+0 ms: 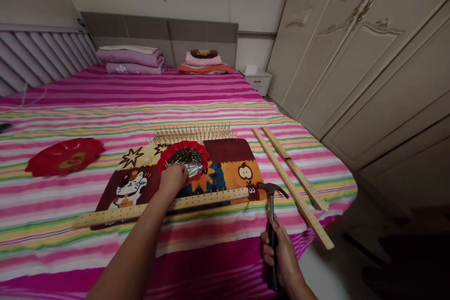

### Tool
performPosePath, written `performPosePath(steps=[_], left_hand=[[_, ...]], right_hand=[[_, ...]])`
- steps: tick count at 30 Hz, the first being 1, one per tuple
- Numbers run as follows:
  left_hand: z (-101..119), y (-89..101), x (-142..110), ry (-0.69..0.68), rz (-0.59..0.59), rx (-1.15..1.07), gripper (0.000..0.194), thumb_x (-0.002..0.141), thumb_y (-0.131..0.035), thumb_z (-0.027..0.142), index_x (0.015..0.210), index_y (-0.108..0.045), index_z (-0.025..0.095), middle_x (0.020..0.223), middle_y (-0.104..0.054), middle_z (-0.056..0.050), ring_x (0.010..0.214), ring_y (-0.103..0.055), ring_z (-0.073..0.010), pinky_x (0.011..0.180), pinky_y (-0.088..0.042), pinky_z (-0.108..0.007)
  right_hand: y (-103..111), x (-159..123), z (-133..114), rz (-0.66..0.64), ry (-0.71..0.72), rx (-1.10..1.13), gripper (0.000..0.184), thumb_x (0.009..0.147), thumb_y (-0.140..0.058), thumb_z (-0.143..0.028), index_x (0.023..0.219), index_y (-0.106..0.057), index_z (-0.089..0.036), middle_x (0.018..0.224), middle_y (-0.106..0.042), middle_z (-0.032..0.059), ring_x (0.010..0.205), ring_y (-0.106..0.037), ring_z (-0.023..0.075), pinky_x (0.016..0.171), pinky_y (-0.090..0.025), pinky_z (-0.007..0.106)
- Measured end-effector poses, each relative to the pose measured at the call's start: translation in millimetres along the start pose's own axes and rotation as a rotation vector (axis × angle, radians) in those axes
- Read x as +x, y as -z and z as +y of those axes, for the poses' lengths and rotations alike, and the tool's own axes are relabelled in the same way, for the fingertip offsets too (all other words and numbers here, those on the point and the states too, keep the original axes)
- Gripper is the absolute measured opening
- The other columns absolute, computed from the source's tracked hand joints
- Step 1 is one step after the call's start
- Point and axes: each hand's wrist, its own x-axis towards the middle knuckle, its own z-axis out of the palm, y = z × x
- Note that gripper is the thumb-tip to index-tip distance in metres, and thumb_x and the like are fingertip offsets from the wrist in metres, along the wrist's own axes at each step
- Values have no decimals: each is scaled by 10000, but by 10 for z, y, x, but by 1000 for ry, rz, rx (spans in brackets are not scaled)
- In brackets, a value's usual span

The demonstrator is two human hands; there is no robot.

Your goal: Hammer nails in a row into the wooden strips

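Note:
My left hand [175, 179] dips into a scalloped red bowl [205, 153] of loose metal nails [188, 155]. Its fingers are curled, but the tips and whatever they pinch are hidden. In my right hand [283, 251] is a claw hammer [271, 204], gripped by its dark handle with the head pointing away from me. Between the bowl and me, a pale wooden strip [207, 198] with rows of holes lies across a patterned mat [230, 149]. A few short nails seem to stand in its right part. My left forearm crosses over this strip.
Behind the bowl lie wooden strips [190, 136] bristling with upright nails. Two long strips, one a drilled strip [295, 192] and one a shorter strip [298, 173], lie at the right. A red dish [66, 154] sits left on the striped bed [116, 117]. Wardrobes [351, 56] line the right.

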Motion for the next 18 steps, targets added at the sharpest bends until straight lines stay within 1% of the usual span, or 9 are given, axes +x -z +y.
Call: performPosePath(steps=[2, 3, 5, 6, 8, 10, 11, 14, 18], left_hand=[[-50, 13, -37, -13, 42, -119, 191, 755, -457, 265, 713, -625, 185, 734, -672, -58, 719, -591, -184, 612, -362, -267], [-73, 20, -63, -10, 59, -220, 172, 738, -481, 279, 685, -614, 184, 699, -659, -41, 685, -577, -171, 607, -363, -261], [-108, 36, -133, 21, 72, -522, 154, 678, -545, 321, 667, -607, 180, 639, -632, -11, 633, -551, -148, 604, -375, -252], [-120, 45, -179, 44, 59, -704, 179, 639, -582, 344, 689, -617, 175, 626, -626, -1, 618, -543, -140, 605, -385, -250], [-133, 63, -283, 94, 11, -1032, 305, 553, -654, 374, 771, -644, 160, 635, -630, 5, 600, -532, -127, 602, -401, -247], [-138, 78, -390, 141, -34, -1233, 421, 482, -711, 383, 828, -657, 147, 657, -639, 2, 591, -524, -111, 596, -408, -241], [-141, 82, -440, 160, -52, -1286, 437, 459, -730, 382, 819, -658, 143, 657, -637, 2, 587, -522, -104, 593, -411, -237], [-157, 69, -558, 198, -76, -1364, 397, 437, -751, 369, 742, -636, 142, 625, -615, 14, 572, -530, -93, 586, -425, -228], [-181, 6, -663, 237, -72, -1344, 353, 454, -729, 378, 685, -590, 150, 596, -595, 22, 535, -533, -95, 537, -423, -223]], right_hand=[[-1, -4, -6, -1, -7, 2, 447, 695, -666, -503, 1050, -473, -312, 466, -497, -111, 277, -335, 31, 273, -198, 84], [-1, -5, -9, -3, -9, 2, 456, 692, -667, -506, 1056, -472, -313, 467, -496, -112, 277, -338, 30, 275, -197, 83], [3, -3, -12, -9, -11, 2, 483, 679, -675, -512, 1067, -467, -313, 468, -493, -114, 275, -344, 32, 274, -199, 84], [7, 1, -11, -14, -10, 2, 489, 672, -680, -515, 1061, -466, -310, 468, -491, -116, 274, -346, 33, 273, -200, 85], [15, 11, -5, -18, -6, 3, 477, 664, -686, -516, 1028, -466, -301, 465, -486, -117, 275, -349, 35, 272, -202, 84], [22, 21, 2, -12, 0, 2, 449, 664, -689, -506, 986, -461, -294, 462, -485, -118, 276, -345, 35, 270, -203, 82], [23, 23, 4, -8, 2, 2, 437, 665, -690, -500, 971, -456, -293, 461, -485, -117, 277, -341, 35, 269, -203, 82], [20, 21, 0, -11, 1, 6, 403, 673, -686, -479, 941, -448, -294, 461, -492, -114, 280, -326, 34, 265, -202, 82], [18, 8, -16, -23, 0, 4, 373, 680, -682, -464, 915, -451, -288, 467, -494, -112, 285, -329, 31, 270, -208, 83]])
